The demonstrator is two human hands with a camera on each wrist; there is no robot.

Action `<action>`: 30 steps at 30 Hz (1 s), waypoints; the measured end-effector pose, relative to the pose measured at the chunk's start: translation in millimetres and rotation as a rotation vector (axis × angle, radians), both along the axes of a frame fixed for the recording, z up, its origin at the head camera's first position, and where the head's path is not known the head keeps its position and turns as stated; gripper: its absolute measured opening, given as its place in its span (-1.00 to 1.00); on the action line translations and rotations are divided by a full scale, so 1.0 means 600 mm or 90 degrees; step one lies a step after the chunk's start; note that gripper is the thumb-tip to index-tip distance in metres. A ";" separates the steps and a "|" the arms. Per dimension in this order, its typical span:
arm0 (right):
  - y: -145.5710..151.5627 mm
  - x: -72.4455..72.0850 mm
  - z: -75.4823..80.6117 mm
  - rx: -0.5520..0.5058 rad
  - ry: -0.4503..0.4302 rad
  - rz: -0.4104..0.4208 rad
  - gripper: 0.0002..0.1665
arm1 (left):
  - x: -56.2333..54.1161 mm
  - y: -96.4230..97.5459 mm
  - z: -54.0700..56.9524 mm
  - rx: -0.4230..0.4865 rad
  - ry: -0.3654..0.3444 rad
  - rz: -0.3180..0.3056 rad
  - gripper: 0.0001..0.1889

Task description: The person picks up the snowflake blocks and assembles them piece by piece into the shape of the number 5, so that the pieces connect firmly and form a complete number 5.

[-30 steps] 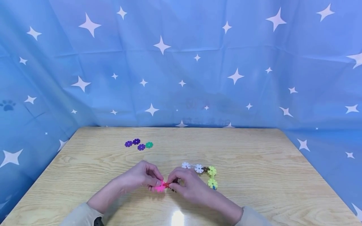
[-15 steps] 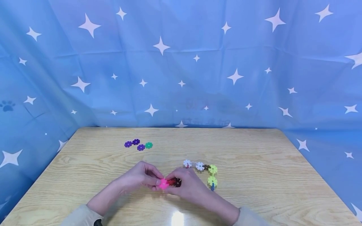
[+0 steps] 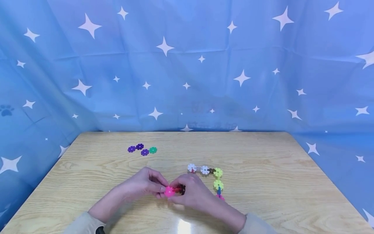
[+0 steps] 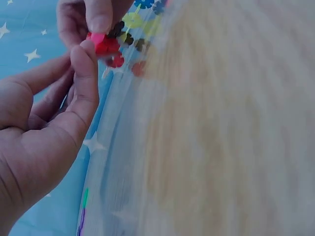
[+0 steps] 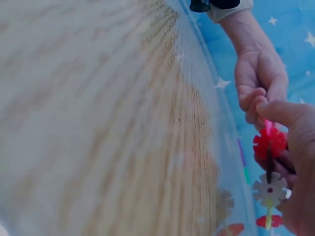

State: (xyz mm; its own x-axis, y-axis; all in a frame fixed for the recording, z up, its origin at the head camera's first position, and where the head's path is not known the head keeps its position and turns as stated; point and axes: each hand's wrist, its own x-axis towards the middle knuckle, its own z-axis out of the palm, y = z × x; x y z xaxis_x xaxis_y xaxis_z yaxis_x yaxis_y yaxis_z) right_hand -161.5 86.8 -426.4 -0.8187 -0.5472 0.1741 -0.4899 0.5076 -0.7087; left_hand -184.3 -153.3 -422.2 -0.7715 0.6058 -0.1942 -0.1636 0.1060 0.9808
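Observation:
My left hand (image 3: pixel 143 182) pinches a pink snowflake disc (image 3: pixel 169 191) with thumb and fingertips. My right hand (image 3: pixel 194 191) grips the near end of the joined disc chain, its fingertips right at the pink disc's edge. Behind the pink disc come a red disc (image 5: pixel 269 142) and a dark brown disc (image 3: pixel 182 189), partly covered by the right fingers. Beyond the right hand the chain runs on through white discs (image 3: pixel 205 170), yellow discs (image 3: pixel 218 185) and a blue disc (image 3: pixel 219 190). Another pink disc (image 3: pixel 221 197) shows partly behind the right wrist.
Two joined pairs of discs lie at the back left of the wooden table (image 3: pixel 263 162): one pair of purple discs (image 3: pixel 131 149), and a purple disc with a green disc (image 3: pixel 153 150). A blue star-patterned curtain (image 3: pixel 187 65) surrounds the table's back and sides.
The pink disc has turned its flat face upward between the hands. My right hand has shifted slightly left, and the far part of the chain has swung a little, showing more blue and pink.

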 end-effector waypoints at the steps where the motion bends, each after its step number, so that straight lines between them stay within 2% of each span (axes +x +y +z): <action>1: 0.000 0.000 0.001 0.010 0.008 -0.001 -0.59 | -0.004 -0.005 -0.001 0.005 -0.002 0.001 -0.74; 4: 0.001 -0.001 0.002 0.021 0.013 0.003 -0.56 | -0.018 -0.027 -0.003 0.038 -0.012 0.024 -0.67; 7: 0.004 -0.001 0.003 0.012 0.005 0.019 -0.57 | -0.039 -0.052 -0.007 0.061 -0.017 0.092 -0.64; 10: 0.008 -0.002 0.003 -0.007 -0.004 0.042 -0.62 | -0.063 -0.073 -0.008 -0.003 0.020 0.209 -0.65; 12: 0.011 -0.001 0.003 -0.015 -0.011 0.055 -0.64 | -0.079 -0.083 -0.009 -0.048 0.045 0.272 -0.63; 15: 0.012 -0.002 0.003 -0.012 -0.014 0.067 -0.66 | -0.100 -0.095 -0.012 -0.101 0.075 0.333 -0.63; 18: 0.013 -0.002 0.003 0.000 -0.010 0.068 -0.66 | -0.116 -0.101 -0.017 -0.117 0.091 0.362 -0.66; 22: 0.014 -0.002 0.005 0.002 -0.016 0.069 -0.66 | -0.129 -0.102 -0.024 -0.143 0.133 0.380 -0.67; 27: 0.018 0.000 0.007 0.000 -0.033 0.068 -0.67 | -0.144 -0.095 -0.028 -0.223 0.217 0.374 -0.66; 30: 0.021 0.002 0.008 -0.002 -0.045 0.067 -0.69 | -0.149 -0.090 -0.029 -0.267 0.244 0.364 -0.65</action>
State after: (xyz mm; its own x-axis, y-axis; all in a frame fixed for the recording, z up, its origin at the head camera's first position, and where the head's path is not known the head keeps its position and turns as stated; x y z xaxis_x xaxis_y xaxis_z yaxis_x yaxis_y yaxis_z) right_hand -160.5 99.3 -421.7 -0.7667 -0.6308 0.1194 -0.4889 0.4533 -0.7453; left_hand -273.7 -207.5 -439.4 -0.9992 0.0322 0.0231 0.0357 0.4795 0.8768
